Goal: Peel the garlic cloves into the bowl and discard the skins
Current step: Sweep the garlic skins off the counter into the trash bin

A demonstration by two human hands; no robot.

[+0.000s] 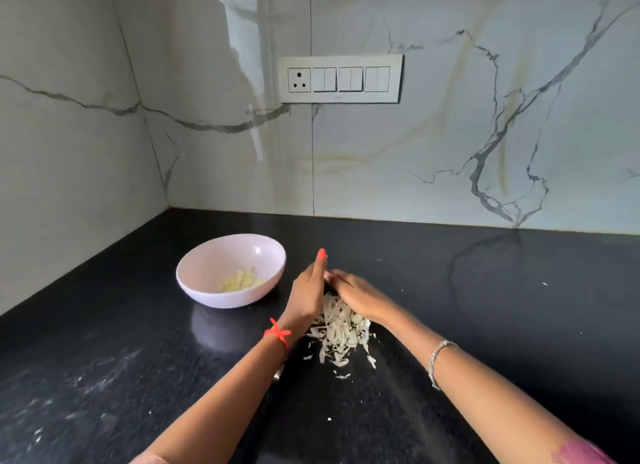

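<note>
A pale pink bowl [204, 273] stands on the black counter and holds several peeled garlic cloves [240, 281]. To its right lies a heap of white garlic skins [341, 328]. My left hand [308, 292] stands on its edge against the left side of the heap, thumb up. My right hand [358, 295] lies palm down over the far part of the heap, fingers meeting the left hand. Both hands cup the skins between them; the skins under the palms are hidden.
The black counter [485, 308] runs into a corner of marble-patterned wall. A switch plate with a socket [341, 78] is on the back wall. Small skin flakes [341, 377] are scattered nearer to me, and a few specks lie to the right.
</note>
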